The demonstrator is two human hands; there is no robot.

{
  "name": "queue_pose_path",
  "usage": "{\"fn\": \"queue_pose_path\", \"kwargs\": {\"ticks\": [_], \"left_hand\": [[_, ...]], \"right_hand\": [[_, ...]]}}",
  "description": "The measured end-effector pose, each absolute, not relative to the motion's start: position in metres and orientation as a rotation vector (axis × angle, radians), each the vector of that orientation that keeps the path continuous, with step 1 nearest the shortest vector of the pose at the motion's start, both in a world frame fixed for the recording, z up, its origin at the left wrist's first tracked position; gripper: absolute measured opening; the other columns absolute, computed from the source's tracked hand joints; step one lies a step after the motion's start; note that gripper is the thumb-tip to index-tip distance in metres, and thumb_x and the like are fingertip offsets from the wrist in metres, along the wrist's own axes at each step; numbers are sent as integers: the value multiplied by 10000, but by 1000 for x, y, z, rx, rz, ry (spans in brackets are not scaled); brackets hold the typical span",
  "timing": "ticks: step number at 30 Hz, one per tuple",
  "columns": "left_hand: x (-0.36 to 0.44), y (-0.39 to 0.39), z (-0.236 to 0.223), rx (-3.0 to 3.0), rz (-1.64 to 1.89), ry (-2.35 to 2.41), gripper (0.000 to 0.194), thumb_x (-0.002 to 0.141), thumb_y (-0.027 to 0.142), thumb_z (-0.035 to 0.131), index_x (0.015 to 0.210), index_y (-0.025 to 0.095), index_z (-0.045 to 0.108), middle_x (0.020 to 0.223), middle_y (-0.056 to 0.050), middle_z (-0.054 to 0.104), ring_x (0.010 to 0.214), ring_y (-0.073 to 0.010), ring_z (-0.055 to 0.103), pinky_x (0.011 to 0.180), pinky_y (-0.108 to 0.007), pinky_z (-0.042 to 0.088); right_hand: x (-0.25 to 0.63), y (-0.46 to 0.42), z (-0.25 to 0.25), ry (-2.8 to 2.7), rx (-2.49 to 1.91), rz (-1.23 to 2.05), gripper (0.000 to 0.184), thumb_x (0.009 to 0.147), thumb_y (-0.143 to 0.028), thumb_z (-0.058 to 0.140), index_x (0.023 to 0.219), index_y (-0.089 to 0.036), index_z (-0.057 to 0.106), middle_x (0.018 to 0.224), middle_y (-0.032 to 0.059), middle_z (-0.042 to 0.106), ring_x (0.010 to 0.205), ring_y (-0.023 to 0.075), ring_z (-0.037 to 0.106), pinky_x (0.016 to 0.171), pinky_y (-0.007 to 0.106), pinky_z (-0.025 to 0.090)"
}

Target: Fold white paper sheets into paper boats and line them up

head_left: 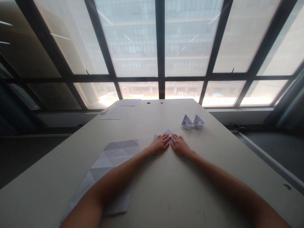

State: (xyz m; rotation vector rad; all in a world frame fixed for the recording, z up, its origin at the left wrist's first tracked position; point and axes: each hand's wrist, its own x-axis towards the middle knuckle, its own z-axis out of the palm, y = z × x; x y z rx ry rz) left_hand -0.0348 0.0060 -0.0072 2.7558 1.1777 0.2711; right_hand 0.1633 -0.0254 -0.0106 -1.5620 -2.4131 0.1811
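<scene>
Each grip, left hand [158,145] and right hand [180,145], lies flat, fingers extended and unclosed, over one folded paper [168,131] on the worktop [159,193]; two peaked paper shapes [186,123] stand beyond the right hand; one creased sheet [121,150] lies beneath the left forearm [117,178]; farther, at least two loose sheets [112,114].

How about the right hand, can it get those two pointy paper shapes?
Probably yes: nothing seems to stand between the right hand and the pointy paper shapes beyond it, though it would have to lift off the folded paper first.
</scene>
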Motion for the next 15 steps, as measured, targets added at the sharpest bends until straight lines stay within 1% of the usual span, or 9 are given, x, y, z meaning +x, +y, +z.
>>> {"fn": "queue_pose_path", "kwargs": {"ticks": [3,7,12,15], "left_hand": [[-35,6,-5,2744,296,1177,568,1036,470,344,1559,251,298,1624,-76,276,1506,-222,228,1216,-436,187],[-34,8,-3,2744,333,1169,568,1013,452,427,1530,227,358,1592,-90,351,1479,-223,300,1208,-429,225],[-34,11,-5,2733,383,1184,554,991,438,492,1499,232,412,1550,-92,425,1442,-239,372,1189,-437,275],[-34,12,-4,2751,423,1162,531,985,428,515,1476,237,445,1513,-86,478,1415,-237,415,1179,-415,301]], "right_hand": [[168,-23,-9,-2442,-1468,229,606,1008,-384,373,1531,-78,349,1593,163,321,1492,232,252,1218,412,158],[173,-23,-6,-2436,-1431,233,614,1001,-441,415,1517,-110,384,1576,167,354,1470,243,308,1208,422,207],[172,-28,4,-2409,-1405,191,564,988,-443,468,1466,-144,468,1509,148,471,1413,241,410,1174,389,291],[171,-31,10,-2386,-1367,175,514,974,-428,510,1417,-168,524,1449,123,547,1359,228,476,1144,349,335]]}}
